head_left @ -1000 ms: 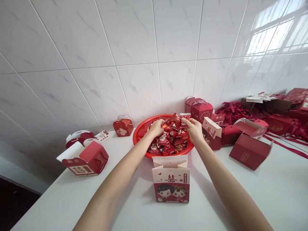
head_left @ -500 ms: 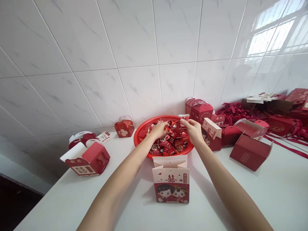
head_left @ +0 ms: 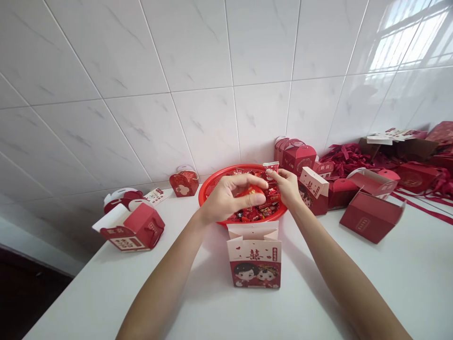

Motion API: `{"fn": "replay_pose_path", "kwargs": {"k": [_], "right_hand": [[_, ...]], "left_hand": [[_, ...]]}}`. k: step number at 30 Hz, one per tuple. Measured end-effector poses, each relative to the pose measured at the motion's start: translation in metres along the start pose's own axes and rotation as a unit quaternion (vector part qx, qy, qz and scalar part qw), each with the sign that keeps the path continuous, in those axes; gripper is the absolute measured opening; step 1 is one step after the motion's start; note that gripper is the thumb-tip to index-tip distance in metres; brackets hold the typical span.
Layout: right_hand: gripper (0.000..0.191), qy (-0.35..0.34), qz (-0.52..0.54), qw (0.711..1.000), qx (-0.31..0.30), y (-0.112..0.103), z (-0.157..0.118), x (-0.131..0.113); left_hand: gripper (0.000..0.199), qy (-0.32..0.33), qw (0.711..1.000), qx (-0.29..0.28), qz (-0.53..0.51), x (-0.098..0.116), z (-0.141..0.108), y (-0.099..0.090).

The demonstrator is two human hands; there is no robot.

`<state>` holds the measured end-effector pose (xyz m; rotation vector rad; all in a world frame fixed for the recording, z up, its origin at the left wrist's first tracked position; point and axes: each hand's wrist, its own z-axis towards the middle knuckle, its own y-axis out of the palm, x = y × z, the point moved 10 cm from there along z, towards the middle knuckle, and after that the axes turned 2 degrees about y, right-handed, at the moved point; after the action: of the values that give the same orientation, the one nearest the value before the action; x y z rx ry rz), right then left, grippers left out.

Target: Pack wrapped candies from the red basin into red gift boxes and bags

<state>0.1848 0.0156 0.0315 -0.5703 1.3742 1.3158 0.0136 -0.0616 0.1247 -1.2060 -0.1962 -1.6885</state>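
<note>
A red plastic basket [head_left: 208,182] full of red-wrapped candies stands by the wall. My left hand [head_left: 235,196] is raised over the basket's near side, its fingers curled round a red-wrapped candy [head_left: 250,191]. At the basket's right side my right hand [head_left: 286,185] pinches a small red and white packet [head_left: 271,170]. Nearer to me, an open-topped white and red paper box [head_left: 255,264] with two cartoon figures stands upright in front of the basket.
Open red boxes [head_left: 132,226] lie at the left, and a small red box [head_left: 184,183] stands by the wall. More red boxes [head_left: 370,215] and a pile of dark red ribbons [head_left: 347,158] crowd the right side.
My left hand has lifted out of the candies toward me with a red-wrapped candy. My right hand still holds the packet in nearly the same place. The view has shifted slightly.
</note>
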Motion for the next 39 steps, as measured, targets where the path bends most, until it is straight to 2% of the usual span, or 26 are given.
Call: {"fn": "replay_pose_path", "kwargs": {"k": [3, 6, 9, 12, 14, 19, 24, 26, 28, 31, 34, 36, 39], "right_hand": [[0.033, 0.010, -0.009, 1.000, -0.002, 0.000, -0.002, 0.001], [0.033, 0.012, -0.007, 1.000, -0.001, 0.001, -0.003, 0.000], [0.034, 0.007, -0.008, 1.000, -0.002, 0.001, -0.002, 0.000], [0.034, 0.004, -0.014, 1.000, -0.003, 0.001, -0.001, 0.000], [0.034, 0.002, -0.017, 1.000, -0.005, 0.000, 0.000, 0.001], [0.035, 0.009, -0.022, 1.000, -0.005, 0.000, 0.000, 0.004], [0.037, 0.026, -0.004, 0.999, -0.018, 0.003, -0.001, -0.003], [0.036, 0.026, 0.001, 0.999, -0.044, 0.009, -0.006, -0.017], [0.032, 0.000, 0.006, 0.996, -0.088, 0.019, -0.015, -0.044], [0.027, -0.045, -0.006, 0.988, -0.149, 0.033, -0.039, -0.087], [0.021, -0.077, -0.040, 0.976, -0.200, 0.047, -0.069, -0.118], [0.020, -0.068, -0.072, 0.960, -0.260, 0.061, -0.088, -0.122], [0.022, -0.034, -0.146, 0.920, -0.361, 0.082, -0.114, -0.113]], "left_hand": [[0.017, 0.058, 0.996, -0.040, 0.054, 0.023, -0.018, 0.020], [0.011, 0.094, 0.986, -0.061, 0.123, 0.024, -0.028, 0.032], [0.011, 0.103, 0.981, -0.064, 0.155, 0.020, -0.032, 0.033], [0.010, 0.101, 0.981, -0.061, 0.152, 0.021, -0.035, 0.026], [0.010, 0.080, 0.979, -0.080, 0.167, 0.021, -0.038, 0.022], [0.017, -0.024, 0.953, -0.190, 0.235, 0.005, -0.051, 0.022], [0.022, -0.107, 0.944, -0.202, 0.239, -0.009, -0.056, 0.015], [0.032, -0.135, 0.938, -0.205, 0.244, -0.014, -0.058, 0.014], [0.042, -0.155, 0.930, -0.212, 0.256, -0.019, -0.059, 0.013], [0.050, -0.169, 0.929, -0.208, 0.257, -0.022, -0.061, 0.012], [0.051, -0.166, 0.936, -0.199, 0.237, -0.022, -0.061, 0.011], [0.048, -0.162, 0.937, -0.202, 0.233, -0.021, -0.060, 0.012], [0.039, -0.149, 0.938, -0.212, 0.230, -0.018, -0.060, 0.015]]}}
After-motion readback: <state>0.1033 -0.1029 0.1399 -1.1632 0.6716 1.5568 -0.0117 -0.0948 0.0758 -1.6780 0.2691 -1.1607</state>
